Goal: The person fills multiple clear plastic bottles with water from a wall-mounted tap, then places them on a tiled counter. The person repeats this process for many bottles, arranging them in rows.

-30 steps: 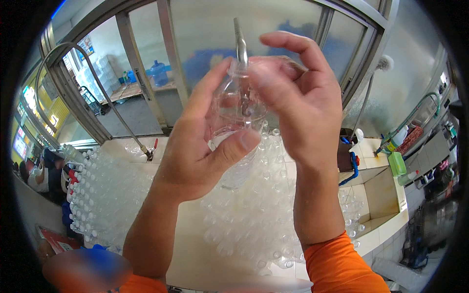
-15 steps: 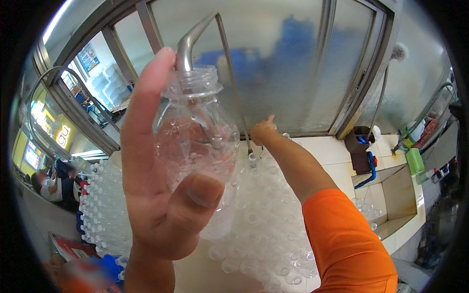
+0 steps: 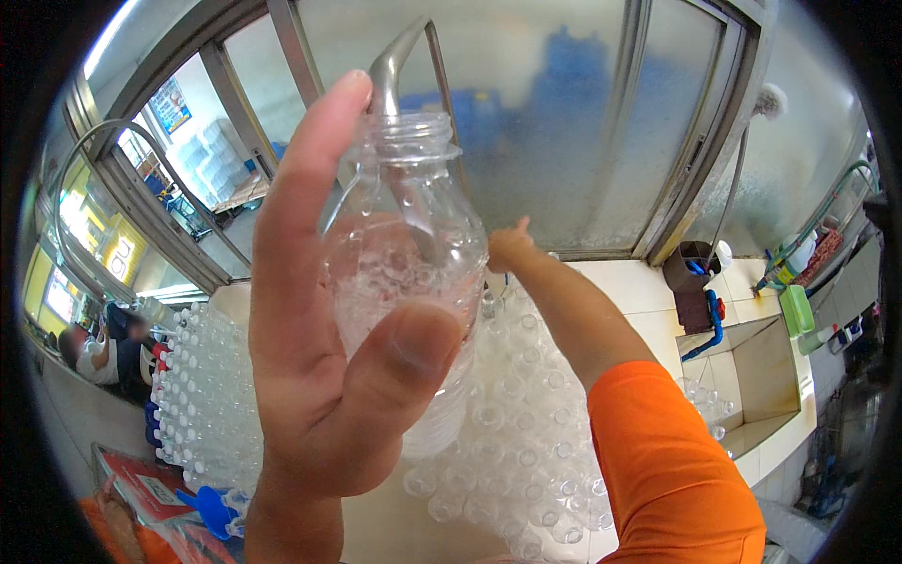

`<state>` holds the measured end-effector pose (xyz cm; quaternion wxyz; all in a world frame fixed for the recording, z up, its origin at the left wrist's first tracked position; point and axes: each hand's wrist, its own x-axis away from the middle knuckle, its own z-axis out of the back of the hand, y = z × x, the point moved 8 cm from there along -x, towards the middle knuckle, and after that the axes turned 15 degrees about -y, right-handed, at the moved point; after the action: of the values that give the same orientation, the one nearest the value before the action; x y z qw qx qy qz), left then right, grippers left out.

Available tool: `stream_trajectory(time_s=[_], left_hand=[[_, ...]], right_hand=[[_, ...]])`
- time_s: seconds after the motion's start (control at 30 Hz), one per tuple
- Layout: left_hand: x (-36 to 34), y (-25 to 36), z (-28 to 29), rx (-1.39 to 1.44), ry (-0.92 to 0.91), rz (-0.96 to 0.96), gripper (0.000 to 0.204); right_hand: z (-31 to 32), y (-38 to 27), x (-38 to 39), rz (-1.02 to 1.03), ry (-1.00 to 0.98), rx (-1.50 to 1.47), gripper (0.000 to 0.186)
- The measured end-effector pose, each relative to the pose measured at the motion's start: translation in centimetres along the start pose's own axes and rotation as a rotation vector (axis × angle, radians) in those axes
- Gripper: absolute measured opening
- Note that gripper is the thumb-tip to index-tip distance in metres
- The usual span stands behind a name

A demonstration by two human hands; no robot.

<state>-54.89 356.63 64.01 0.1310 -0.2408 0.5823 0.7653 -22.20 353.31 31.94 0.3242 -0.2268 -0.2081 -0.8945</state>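
My left hand (image 3: 305, 348) grips a clear plastic bottle (image 3: 418, 207) upright, close to the camera, its water bubbling. A bent metal spout (image 3: 390, 70) reaches down into the open neck. Farther back, my right hand (image 3: 512, 247) is at the lower end of the spout's pipe, one finger raised and the others curled; what they hold is hidden. Beneath it stands a dense group of open clear bottles (image 3: 531, 432) on pale tiles.
Capped bottles (image 3: 197, 395) crowd the left, near a blue plastic object (image 3: 216, 512). At right are a tiled basin (image 3: 766, 376), green container (image 3: 796, 310) and dark bin (image 3: 686, 268). Frosted panels (image 3: 526, 132) stand behind. People (image 3: 99, 352) sit at far left.
My right hand has left the bottle and reached away to the pipe's lower end. My left hand has brought the bottle closer, then slightly rightward, and its water now churns.
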Motion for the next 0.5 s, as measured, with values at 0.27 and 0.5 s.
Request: stream_trajectory(time_s=[0.27,0.5], left_hand=[[0.2,0.5,0.2,-0.021,-0.063,-0.099,0.101],[2.0,0.5,-0.4,-0.079,-0.128,-0.099,0.076]], right_hand=[[1.5,7.8,4.3,-0.022,0.155,-0.343,0.035],[10.0,7.3,31.5,0.460,1.216,-0.902,0.039]])
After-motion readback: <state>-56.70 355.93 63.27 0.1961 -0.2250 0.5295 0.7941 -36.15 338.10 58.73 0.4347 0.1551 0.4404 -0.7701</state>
